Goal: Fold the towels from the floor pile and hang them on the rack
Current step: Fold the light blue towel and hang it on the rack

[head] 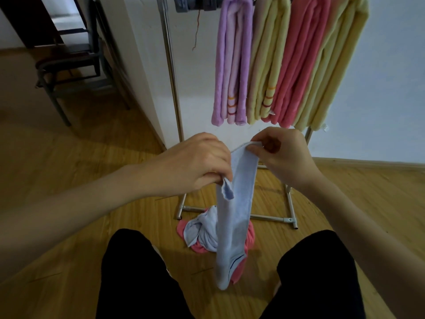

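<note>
Both hands hold a light blue towel (232,217) up between the knees: the left hand (195,164) pinches its near top corner, the right hand (282,153) pinches its top hem. It hangs over the floor pile (202,233) beside the rack's base (271,218). Folded towels (276,65) crowd the rack's right side, leaving wooden floor (92,180) open on the left.

Dim, soft, blurred (edges bowed), shadowless

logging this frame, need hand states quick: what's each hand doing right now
Left hand: closed, pinching one top corner of the light blue towel.
Right hand: closed, pinching the towel's other top corner.
</note>
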`<state>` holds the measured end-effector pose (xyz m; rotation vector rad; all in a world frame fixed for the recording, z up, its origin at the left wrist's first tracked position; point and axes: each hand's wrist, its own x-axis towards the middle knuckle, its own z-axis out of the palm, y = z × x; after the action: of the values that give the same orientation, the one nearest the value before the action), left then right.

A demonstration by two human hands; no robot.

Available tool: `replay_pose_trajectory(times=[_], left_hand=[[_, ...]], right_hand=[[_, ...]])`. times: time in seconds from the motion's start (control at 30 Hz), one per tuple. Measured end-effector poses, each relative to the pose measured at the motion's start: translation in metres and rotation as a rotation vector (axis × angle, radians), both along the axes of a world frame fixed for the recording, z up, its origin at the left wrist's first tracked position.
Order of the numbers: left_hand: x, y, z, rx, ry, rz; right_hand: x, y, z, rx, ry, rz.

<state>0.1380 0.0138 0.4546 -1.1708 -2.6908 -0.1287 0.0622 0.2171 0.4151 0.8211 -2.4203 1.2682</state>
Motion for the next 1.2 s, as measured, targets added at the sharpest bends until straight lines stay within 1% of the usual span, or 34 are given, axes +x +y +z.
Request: replay_pose_trajectory(times=[0.17,0.3,0.6,0.8,0.9,1.03,1.1,1.2], left_hand=[[-0.006,0.003,-0.007,0.087,0.091,0.135],[-0.009,0.008,-0.013,0.144,0.144,0.177],[-0.01,0.015,-0.018,0.314,0.244,0.265],[-0.014,0.015,-0.02,0.416,0.272,0.332],[-0.015,0.017,-0.02,0.473,0.288,0.342],[-0.018,0.016,-0.02,0.521,0.29,0.362],[-0.019,0.016,-0.019,0.535,0.294,0.369],[-0.021,0.013,-0.015,0.542,0.304,0.384]], right_hand=[[0.006,-0.004,0.009,-0.088,-0.092,0.122],[0.007,-0.003,0.015,-0.184,-0.199,0.214],[0.009,-0.001,0.018,-0.284,-0.304,0.275],[0.013,-0.004,0.018,-0.392,-0.44,0.309],[0.012,-0.004,0.017,-0.413,-0.481,0.3],[0.011,-0.003,0.02,-0.473,-0.557,0.391],[0.014,-0.004,0.021,-0.463,-0.528,0.426],[0.013,-0.006,0.021,-0.45,-0.445,0.386]])
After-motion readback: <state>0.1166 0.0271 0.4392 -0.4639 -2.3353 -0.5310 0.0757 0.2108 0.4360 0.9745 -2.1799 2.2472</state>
